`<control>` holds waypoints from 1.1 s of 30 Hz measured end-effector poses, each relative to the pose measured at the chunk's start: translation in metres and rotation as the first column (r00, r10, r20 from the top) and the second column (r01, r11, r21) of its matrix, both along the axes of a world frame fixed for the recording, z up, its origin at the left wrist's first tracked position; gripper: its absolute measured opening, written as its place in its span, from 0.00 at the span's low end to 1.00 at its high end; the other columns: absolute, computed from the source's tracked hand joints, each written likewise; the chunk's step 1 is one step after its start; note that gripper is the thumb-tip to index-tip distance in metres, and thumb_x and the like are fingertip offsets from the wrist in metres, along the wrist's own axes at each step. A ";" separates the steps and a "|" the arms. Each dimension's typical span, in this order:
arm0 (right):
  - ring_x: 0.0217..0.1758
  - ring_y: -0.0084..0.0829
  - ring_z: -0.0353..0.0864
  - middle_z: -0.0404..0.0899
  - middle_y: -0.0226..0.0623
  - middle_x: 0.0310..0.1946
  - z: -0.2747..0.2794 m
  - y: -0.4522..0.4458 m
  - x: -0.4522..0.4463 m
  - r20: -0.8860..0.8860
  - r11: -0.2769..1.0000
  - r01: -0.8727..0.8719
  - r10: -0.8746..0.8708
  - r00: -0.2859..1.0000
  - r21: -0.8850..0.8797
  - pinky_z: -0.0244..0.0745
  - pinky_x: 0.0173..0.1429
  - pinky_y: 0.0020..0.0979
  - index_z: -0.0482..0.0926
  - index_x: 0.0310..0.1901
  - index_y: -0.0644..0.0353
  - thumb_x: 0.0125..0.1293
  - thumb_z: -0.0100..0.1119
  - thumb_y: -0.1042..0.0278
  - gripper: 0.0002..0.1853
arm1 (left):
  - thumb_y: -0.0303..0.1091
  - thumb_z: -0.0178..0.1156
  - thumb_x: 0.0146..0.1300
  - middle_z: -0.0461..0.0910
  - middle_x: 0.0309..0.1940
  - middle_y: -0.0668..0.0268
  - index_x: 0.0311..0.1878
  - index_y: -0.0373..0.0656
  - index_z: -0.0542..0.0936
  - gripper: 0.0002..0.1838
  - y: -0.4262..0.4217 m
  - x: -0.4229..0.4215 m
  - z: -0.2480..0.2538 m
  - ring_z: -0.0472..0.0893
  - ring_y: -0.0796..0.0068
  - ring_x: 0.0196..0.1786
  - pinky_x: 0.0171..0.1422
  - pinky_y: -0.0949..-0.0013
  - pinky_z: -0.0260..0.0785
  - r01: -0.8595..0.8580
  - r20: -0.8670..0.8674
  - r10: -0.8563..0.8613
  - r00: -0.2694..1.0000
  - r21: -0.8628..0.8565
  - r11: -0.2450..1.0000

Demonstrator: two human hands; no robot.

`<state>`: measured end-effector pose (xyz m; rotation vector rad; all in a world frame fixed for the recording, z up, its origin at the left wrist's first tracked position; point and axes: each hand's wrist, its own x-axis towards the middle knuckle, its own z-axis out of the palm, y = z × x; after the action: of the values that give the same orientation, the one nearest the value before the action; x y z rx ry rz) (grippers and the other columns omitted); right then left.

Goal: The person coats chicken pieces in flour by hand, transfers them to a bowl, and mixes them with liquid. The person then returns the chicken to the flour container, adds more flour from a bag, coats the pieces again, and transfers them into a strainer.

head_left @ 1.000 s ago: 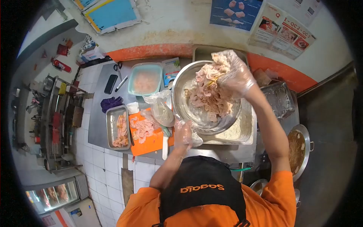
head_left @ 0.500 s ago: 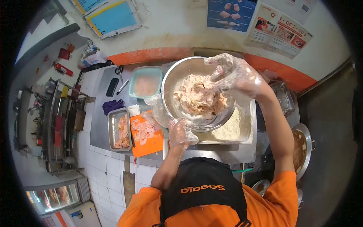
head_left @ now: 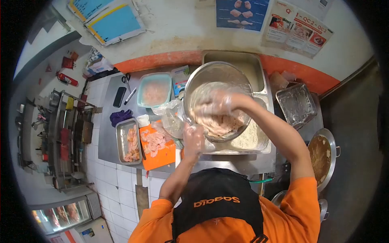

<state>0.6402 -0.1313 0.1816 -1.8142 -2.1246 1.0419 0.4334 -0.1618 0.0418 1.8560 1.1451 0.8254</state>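
Note:
A large metal bowl (head_left: 239, 73) holds pale, coated raw meat (head_left: 221, 124) and tilts over a tray of white flour (head_left: 248, 137). My left hand (head_left: 193, 139), in a clear plastic glove, is closed on the bowl's near left rim. Inside the bowl, my gloved right hand (head_left: 219, 102) is on the meat; motion smears its fingers. Left of the bowl lie a clear plastic bag (head_left: 172, 121) and an orange board (head_left: 160, 160) with pink raw pieces (head_left: 154, 141).
On the left are a metal tray of meat (head_left: 130, 141), a purple cloth (head_left: 120, 117), a lidded tub (head_left: 154, 90), a phone (head_left: 119, 97), a marker and scissors. An empty-looking floury pan (head_left: 297, 105) and a wide pan of brown liquid (head_left: 320, 158) are at the right.
My right hand was above the bowl with meat, then opened over it, and is now down inside the bowl. The bowl has shifted and tilted; my left hand stays at its rim.

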 end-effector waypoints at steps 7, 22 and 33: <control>0.61 0.46 0.76 0.72 0.55 0.60 -0.011 -0.035 0.004 0.362 0.958 0.155 -0.236 0.902 0.240 0.72 0.64 0.43 0.80 0.53 0.58 0.51 0.61 0.72 0.24 | 0.22 0.55 0.57 0.73 0.26 0.54 0.30 0.36 0.75 0.01 0.010 0.003 0.026 0.74 0.54 0.28 0.36 0.57 0.67 -0.045 -0.038 0.074 0.997 0.502 0.864; 0.34 0.36 0.80 0.77 0.41 0.32 -0.023 -0.086 0.070 -0.563 0.772 0.453 -0.152 0.812 0.445 0.75 0.38 0.35 0.73 0.45 0.62 0.58 0.62 0.68 0.15 | 0.19 0.64 0.45 0.82 0.38 0.61 0.37 0.42 0.83 0.13 0.027 0.025 0.036 0.81 0.59 0.42 0.46 0.59 0.72 0.233 -0.137 -0.210 0.968 0.802 0.550; 0.47 0.47 0.82 0.82 0.47 0.44 0.018 -0.124 0.039 0.133 0.877 0.271 -0.346 0.929 0.396 0.78 0.51 0.43 0.82 0.49 0.54 0.58 0.64 0.51 0.21 | 0.10 0.52 0.47 0.72 0.63 0.47 0.65 0.38 0.72 0.36 0.020 0.051 0.104 0.71 0.43 0.67 0.70 0.55 0.66 0.288 -0.100 -0.365 0.926 0.812 0.508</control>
<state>0.6790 -0.2556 0.1996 -2.0331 -1.8724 0.3621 0.4842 -0.1418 0.1462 2.6427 0.2620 1.3295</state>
